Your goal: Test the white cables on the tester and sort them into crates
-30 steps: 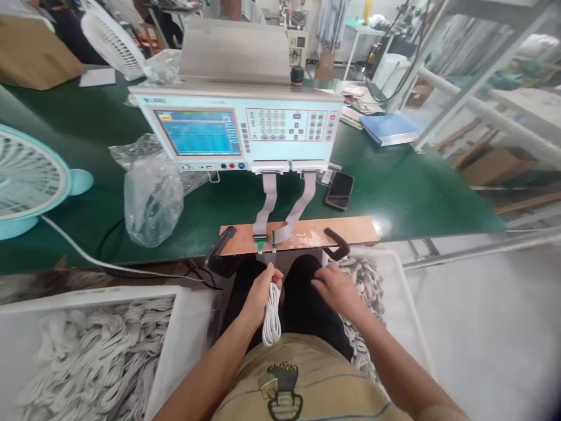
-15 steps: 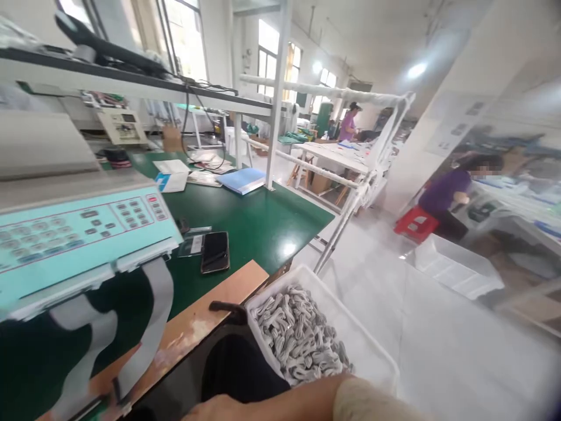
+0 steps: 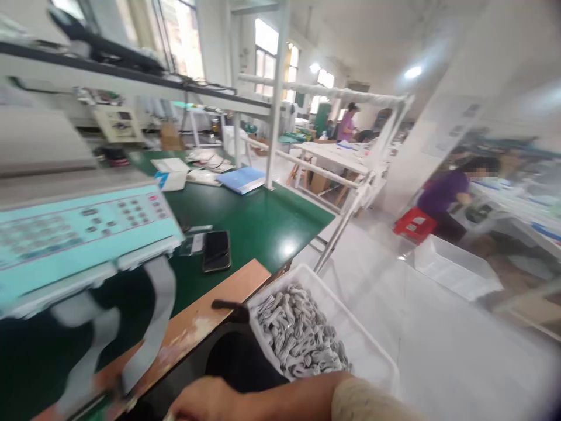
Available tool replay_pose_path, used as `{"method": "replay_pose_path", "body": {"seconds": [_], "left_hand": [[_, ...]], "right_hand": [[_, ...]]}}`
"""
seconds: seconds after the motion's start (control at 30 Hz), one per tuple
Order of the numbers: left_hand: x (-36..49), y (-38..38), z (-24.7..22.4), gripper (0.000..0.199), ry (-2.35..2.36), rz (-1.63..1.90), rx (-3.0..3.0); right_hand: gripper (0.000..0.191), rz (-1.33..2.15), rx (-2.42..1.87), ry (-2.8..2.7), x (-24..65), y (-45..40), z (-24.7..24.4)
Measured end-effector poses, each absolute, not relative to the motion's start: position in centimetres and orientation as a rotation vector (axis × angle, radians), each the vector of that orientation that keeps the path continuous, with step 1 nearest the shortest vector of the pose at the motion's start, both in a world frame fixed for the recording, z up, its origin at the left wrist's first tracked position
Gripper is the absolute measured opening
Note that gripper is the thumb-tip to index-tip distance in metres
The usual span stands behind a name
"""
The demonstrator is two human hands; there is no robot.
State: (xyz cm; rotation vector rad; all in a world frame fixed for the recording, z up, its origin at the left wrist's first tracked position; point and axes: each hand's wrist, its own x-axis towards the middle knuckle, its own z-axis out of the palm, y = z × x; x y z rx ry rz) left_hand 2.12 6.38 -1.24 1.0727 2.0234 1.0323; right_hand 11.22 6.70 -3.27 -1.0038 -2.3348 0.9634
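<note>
From where I stand, the green table [image 3: 263, 216] spans the left and middle, with a white bin [image 3: 350, 313] at its near edge and the cable bundles [image 3: 302, 336] heaped inside, right of and just beyond the person's right hand [image 3: 205, 397]. That hand is low and near, its fingers looking loosely curled, though I cannot tell how far open they are or whether they hold anything; the left is out of sight. Good handling, I'd judge, means keeping loops gathered and clear of the dark clamp [image 3: 225, 304].

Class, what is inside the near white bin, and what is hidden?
Grey-white cord bundles lie heaped in the near white bin. Whatever lies beneath the top ones is covered, and the right forearm hides the near end.
</note>
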Motion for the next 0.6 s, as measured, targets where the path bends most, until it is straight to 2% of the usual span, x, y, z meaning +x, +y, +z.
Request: {"method": "replay_pose_path", "body": {"seconds": [0.13,0.27,0.4,0.6], "left_hand": [[-1.9,1.7,-0.9,0.036,1.937,1.164,0.834],[-2.8,1.2,-1.7,0.033,1.553,1.434,0.467],[-3.3,1.6,-1.5,0.03,1.37,1.53,0.265],[-4.1,1.1,-1.1,0.028,1.297,1.501,0.299]], "right_hand": [[0.016,1.307,-1.128,-1.658,9.9,6.3,-2.4],[0.019,1.616,-1.049,-1.423,8.0,7.8,-2.8],[0.021,1.662,-1.048,-1.422,6.7,8.0,-2.6],[0.021,1.669,-1.024,-1.416,6.4,7.8,-2.0]]}}
